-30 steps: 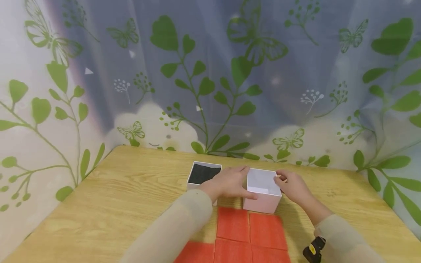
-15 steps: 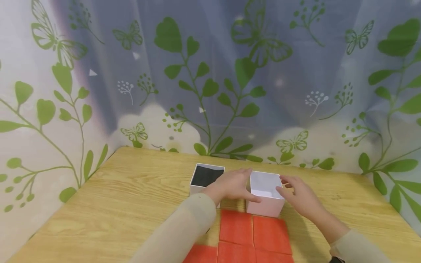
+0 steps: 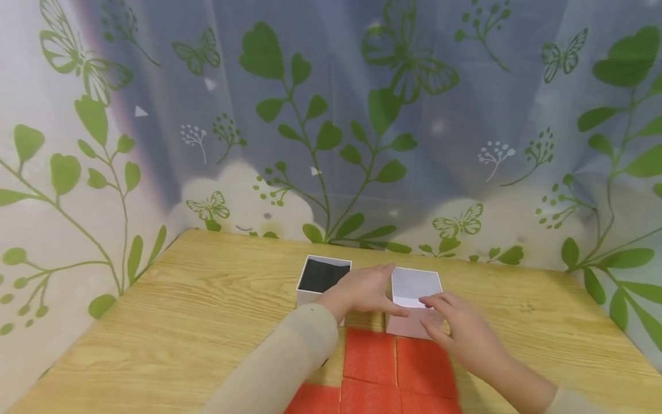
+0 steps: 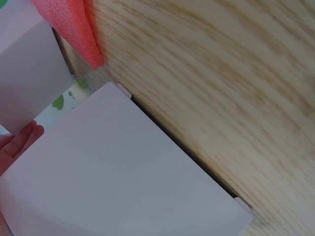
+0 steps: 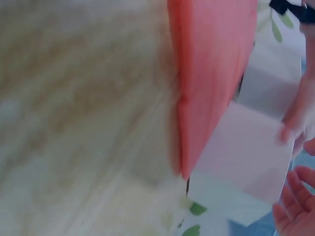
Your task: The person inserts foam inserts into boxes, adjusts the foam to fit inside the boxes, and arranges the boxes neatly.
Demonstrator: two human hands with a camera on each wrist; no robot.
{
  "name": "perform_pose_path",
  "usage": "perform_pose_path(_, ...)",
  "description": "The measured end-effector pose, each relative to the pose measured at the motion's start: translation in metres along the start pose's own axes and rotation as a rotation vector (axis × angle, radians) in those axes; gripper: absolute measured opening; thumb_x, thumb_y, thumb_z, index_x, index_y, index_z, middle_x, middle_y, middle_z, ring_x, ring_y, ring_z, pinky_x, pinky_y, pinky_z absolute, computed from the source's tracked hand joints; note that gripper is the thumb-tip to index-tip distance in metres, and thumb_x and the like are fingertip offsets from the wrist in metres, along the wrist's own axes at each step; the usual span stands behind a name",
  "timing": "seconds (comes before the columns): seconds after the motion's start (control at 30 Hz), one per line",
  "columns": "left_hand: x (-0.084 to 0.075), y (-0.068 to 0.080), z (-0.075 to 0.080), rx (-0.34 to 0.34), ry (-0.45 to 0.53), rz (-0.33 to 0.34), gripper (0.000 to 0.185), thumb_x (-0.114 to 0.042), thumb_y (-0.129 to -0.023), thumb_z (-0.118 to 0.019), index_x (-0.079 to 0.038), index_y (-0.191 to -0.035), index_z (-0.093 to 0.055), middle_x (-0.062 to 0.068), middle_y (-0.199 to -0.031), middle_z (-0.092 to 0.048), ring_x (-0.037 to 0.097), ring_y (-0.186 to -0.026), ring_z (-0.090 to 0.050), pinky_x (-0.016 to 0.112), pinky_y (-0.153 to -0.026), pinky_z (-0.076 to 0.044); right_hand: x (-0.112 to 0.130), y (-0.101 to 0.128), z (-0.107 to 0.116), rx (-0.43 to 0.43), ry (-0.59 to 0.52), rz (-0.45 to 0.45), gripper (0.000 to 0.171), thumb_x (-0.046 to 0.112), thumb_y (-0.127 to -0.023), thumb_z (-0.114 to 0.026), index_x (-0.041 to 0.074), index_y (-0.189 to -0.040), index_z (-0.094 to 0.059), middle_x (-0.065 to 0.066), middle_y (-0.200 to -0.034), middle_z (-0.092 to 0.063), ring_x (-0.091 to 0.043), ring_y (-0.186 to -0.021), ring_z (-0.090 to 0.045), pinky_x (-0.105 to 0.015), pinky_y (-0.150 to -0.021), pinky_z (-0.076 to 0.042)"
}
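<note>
The scene is viewed from head height, forward and down across the wooden table (image 3: 170,322) toward the leaf-printed curtain (image 3: 331,115). Both wrist views are taken very close, low over the tabletop. The white box (image 3: 414,287) and red foam (image 3: 372,356) are shared by all three.

Two open boxes sit side by side on the counter (image 3: 181,310): the lined box (image 3: 322,279) left, the empty box (image 3: 414,293) right, foam tiles (image 3: 395,368) just in front, the curtain (image 3: 331,115) behind.
</note>
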State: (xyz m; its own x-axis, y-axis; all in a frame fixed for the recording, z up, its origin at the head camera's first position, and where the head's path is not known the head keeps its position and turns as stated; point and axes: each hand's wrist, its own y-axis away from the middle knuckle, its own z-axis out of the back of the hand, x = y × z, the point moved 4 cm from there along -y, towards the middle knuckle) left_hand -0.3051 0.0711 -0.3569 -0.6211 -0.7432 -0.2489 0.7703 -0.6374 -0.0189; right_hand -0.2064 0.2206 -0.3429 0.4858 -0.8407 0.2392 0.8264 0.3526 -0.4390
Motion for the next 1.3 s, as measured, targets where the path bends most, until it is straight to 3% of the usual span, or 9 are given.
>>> perform_pose_path(0.2,0.001,0.0,0.0,-0.004,-0.001,0.007,0.104,-0.07,-0.07,-0.063,-0.008,-0.146,-0.029,0.001,-0.144,-0.04,0.014,-0.126,-0.042,0.032,-0.097,-0.039,0.018,0.003,-0.003,-0.04,0.104,0.134,0.03,0.013,-0.076,-0.076,0.006,-0.104,-0.067,-0.001,-0.099,-0.059,-0.021,-0.09,-0.058,-0.038,-0.076,-0.05)
perform_pose_path(0.37,0.002,0.0,-0.001,-0.02,-0.005,0.003,0.103,-0.068,-0.07,-0.065,-0.008,-0.146,-0.03,0.001,-0.142,-0.042,0.014,-0.125,-0.044,0.031,-0.097,-0.039,0.036,0.01,-0.011,0.013,0.099,0.202,0.032,0.016,-0.076,-0.075,0.01,-0.107,-0.067,0.002,-0.105,-0.06,-0.018,-0.092,-0.06,-0.035,-0.072,-0.051)
perform_pose_path(0.47,0.002,-0.001,-0.002,-0.023,-0.016,0.001,0.103,-0.069,-0.07,-0.064,-0.008,-0.146,-0.03,0.002,-0.143,-0.041,0.014,-0.126,-0.043,0.031,-0.098,-0.039,0.052,0.014,-0.021,0.117,0.045,0.228,0.029,0.021,-0.081,-0.072,0.01,-0.107,-0.066,0.002,-0.107,-0.061,-0.016,-0.094,-0.06,-0.035,-0.073,-0.051)
perform_pose_path(0.63,0.001,-0.002,-0.004,-0.019,-0.02,0.003,0.104,-0.07,-0.07,-0.063,-0.009,-0.147,-0.029,0.0,-0.144,-0.039,0.013,-0.128,-0.04,0.03,-0.1,-0.036,0.079,0.02,-0.046,0.387,-0.064,0.291,0.029,0.032,-0.089,-0.062,0.011,-0.11,-0.064,0.005,-0.105,-0.058,-0.01,-0.093,-0.056,-0.028,-0.077,-0.05)
perform_pose_path(0.8,0.001,-0.003,-0.004,-0.008,-0.023,0.01,0.105,-0.071,-0.07,-0.062,-0.01,-0.147,-0.028,0.0,-0.146,-0.036,0.013,-0.13,-0.037,0.03,-0.101,-0.035,0.106,0.022,-0.067,0.516,-0.107,0.416,0.044,0.046,-0.092,-0.053,0.01,-0.117,-0.06,0.005,-0.111,-0.056,-0.009,-0.098,-0.053,-0.022,-0.079,-0.047)
perform_pose_path(0.93,0.001,-0.002,-0.004,-0.005,-0.026,0.008,0.105,-0.072,-0.07,-0.061,-0.01,-0.148,-0.027,0.0,-0.147,-0.036,0.013,-0.131,-0.036,0.03,-0.101,-0.035,0.121,0.022,-0.083,0.525,-0.106,0.494,0.047,0.045,-0.094,-0.05,0.008,-0.123,-0.056,0.001,-0.118,-0.053,-0.01,-0.104,-0.052,-0.018,-0.08,-0.046)
perform_pose_path(1.17,0.002,-0.002,-0.007,0.001,-0.016,0.005,0.106,-0.073,-0.07,-0.06,-0.011,-0.148,-0.025,0.0,-0.147,-0.035,0.013,-0.132,-0.035,0.03,-0.102,-0.034,0.134,0.029,-0.106,0.579,-0.133,0.476,0.05,0.046,-0.095,-0.046,0.015,-0.135,-0.045,0.0,-0.134,-0.044,-0.012,-0.114,-0.048,-0.017,-0.08,-0.045)
perform_pose_path(1.3,0.002,-0.001,-0.007,0.005,-0.02,0.013,0.107,-0.075,-0.069,-0.059,-0.012,-0.149,-0.024,0.0,-0.147,-0.035,0.013,-0.132,-0.035,0.03,-0.102,-0.034,0.138,0.034,-0.111,0.556,-0.095,0.509,0.054,0.046,-0.096,-0.044,0.015,-0.14,-0.039,-0.006,-0.142,-0.039,-0.015,-0.118,-0.047,-0.015,-0.082,-0.044)
